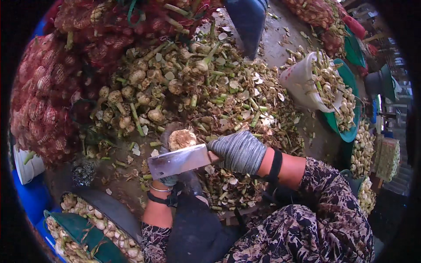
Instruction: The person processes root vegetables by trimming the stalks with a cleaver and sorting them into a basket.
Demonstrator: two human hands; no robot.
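Observation:
My right hand (240, 152), in a grey knit glove, grips the short handle of a cleaver (180, 161). Its broad metal blade points left, crossing in front of my gloved left hand (168, 180). The left hand holds a garlic bulb (182, 139), its brownish root side turned up, just above the blade's upper edge. Most of the left hand's fingers are hidden by the blade and the bulb. Beyond both hands lies a heap of garlic bulbs (136, 77) with stalks, mixed with cut stalk pieces, roots and dry skins (236, 108).
Red mesh sacks of garlic (42, 98) stand at the left and top left. A tipped white bucket (297, 80) spills garlic toward a green basin (349, 131) at right. Dark and green tubs (74, 230) with garlic sit lower left. A dark blue boot-like object (248, 23) is at the top.

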